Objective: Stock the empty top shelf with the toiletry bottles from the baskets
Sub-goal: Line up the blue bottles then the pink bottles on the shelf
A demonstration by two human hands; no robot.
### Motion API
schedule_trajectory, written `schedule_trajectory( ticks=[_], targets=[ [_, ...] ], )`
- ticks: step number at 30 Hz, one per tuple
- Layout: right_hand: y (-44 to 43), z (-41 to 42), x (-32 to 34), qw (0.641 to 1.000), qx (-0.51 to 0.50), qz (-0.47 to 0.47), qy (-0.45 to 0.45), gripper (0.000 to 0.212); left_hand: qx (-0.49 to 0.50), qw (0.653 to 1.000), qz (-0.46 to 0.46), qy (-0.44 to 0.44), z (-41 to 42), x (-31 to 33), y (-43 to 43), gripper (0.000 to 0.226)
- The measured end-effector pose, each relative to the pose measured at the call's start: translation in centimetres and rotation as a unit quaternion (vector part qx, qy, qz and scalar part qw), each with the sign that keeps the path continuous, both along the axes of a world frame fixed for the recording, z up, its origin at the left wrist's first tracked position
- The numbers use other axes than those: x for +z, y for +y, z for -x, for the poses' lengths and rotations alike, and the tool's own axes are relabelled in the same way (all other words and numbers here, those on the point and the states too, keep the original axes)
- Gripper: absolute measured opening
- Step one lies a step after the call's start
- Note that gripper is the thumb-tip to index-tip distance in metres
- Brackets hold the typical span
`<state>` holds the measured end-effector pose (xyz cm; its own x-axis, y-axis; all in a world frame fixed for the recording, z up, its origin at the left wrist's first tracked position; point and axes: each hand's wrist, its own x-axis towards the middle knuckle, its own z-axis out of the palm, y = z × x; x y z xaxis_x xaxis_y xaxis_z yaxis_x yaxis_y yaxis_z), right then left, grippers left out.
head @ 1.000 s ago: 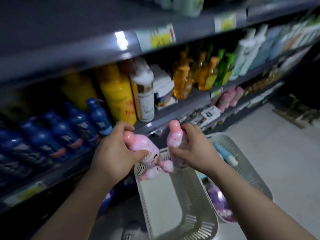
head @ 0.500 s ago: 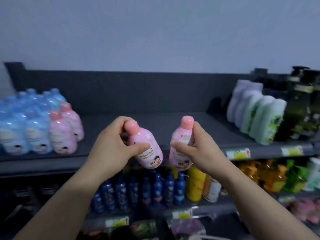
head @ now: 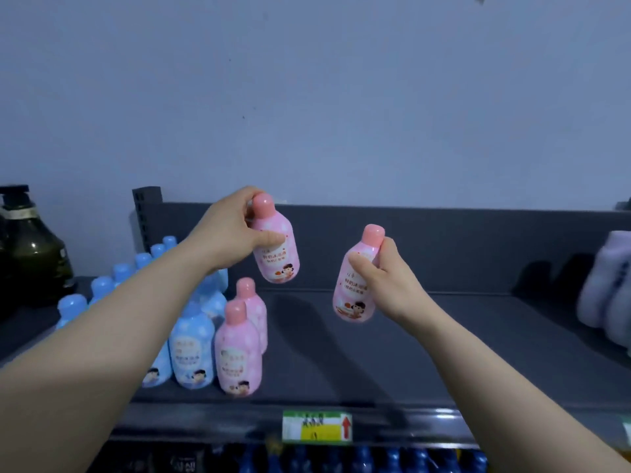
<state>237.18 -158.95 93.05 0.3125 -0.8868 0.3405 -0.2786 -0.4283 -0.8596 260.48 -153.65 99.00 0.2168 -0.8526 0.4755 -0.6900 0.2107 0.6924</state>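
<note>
My left hand [head: 231, 229] grips a pink toiletry bottle [head: 277, 247] by its neck and shoulder, upright, in the air above the dark top shelf [head: 392, 339]. My right hand [head: 389, 278] grips a second pink bottle [head: 355, 285], also upright, lower and to the right over the shelf's bare middle. Two pink bottles [head: 239, 349] stand on the shelf below my left hand, next to rows of blue bottles [head: 191, 349]. The baskets are out of view.
A dark green pump bottle [head: 30, 247] stands at the far left beyond a shelf upright. Pale bottles [head: 611, 295] lie at the right end of the shelf. A price tag [head: 317, 425] sits on the front rail, with dark blue bottles [head: 341, 462] on the shelf below.
Both hands have risen from the baskets to the top shelf with the pink bottles. My left hand now holds its bottle higher and the two bottles have moved apart.
</note>
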Motion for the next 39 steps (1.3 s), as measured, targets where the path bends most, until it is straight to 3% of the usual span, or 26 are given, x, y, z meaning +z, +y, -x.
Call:
schedule_trajectory(
  ticks=[10,20,32,39],
  targets=[
    [-5.9,-9.0,-2.2,0.998,0.033,-0.059,0.002,0.022,-0.008,0.989,-0.112,-0.093,-8.7,-2.0,-9.4,0.048],
    [-10.7,-12.2,-4.7,0.998,0.002,-0.065,0.024,0.026,-0.045,0.971,-0.153,-0.178,-10.4,-5.0,-18.1,0.051],
    [-13.0,-12.7,-6.5,0.996,-0.002,-0.082,0.019,0.020,-0.057,0.945,-0.159,-0.281,-9.3,-7.4,-20.9,0.049],
    [-12.9,-12.8,-6.9,0.996,-0.010,-0.090,0.017,0.026,-0.051,0.934,-0.155,-0.319,-8.9,-7.0,-20.2,0.062]
  ],
)
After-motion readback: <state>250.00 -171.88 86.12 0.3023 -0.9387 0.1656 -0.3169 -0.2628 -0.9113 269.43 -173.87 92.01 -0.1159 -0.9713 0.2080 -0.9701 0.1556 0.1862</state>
